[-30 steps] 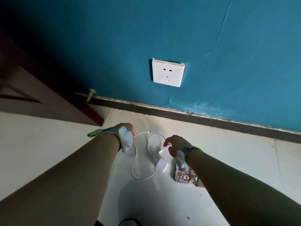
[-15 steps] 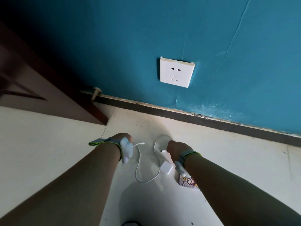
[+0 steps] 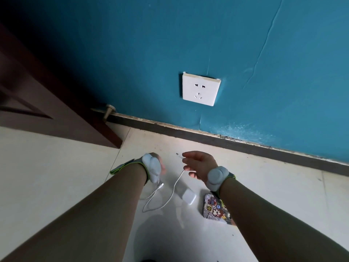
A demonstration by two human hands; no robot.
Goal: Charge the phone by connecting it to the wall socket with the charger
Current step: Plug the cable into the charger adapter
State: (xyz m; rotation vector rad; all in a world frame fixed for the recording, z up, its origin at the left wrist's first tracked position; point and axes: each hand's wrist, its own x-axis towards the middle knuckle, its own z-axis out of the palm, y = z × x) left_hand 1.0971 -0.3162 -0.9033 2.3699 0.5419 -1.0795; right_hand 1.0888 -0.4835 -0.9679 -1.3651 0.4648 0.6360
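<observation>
A white wall socket (image 3: 201, 89) sits low on the blue wall. My right hand (image 3: 200, 165) is raised above the floor and pinches one end of the white charging cable (image 3: 173, 190), whose tip points left. The cable drops in a loop to the floor. Its other connector (image 3: 161, 184) lies just below my left hand (image 3: 160, 165), which is mostly hidden behind a wrist device. A white charger block (image 3: 188, 196) lies on the floor apart from both hands. The phone (image 3: 215, 210), in a sticker-patterned case, lies beside the block, partly under my right forearm.
A dark wooden door (image 3: 47, 103) stands open at the left, with a metal doorstop (image 3: 108, 110) by the skirting board (image 3: 226, 140). The floor is pale tile. Both wrists carry grey devices on green-edged straps.
My right hand has risen off the floor with a cable end and turned palm-up, while the charger block stayed down. The free connector now lies lower, under my left wrist.
</observation>
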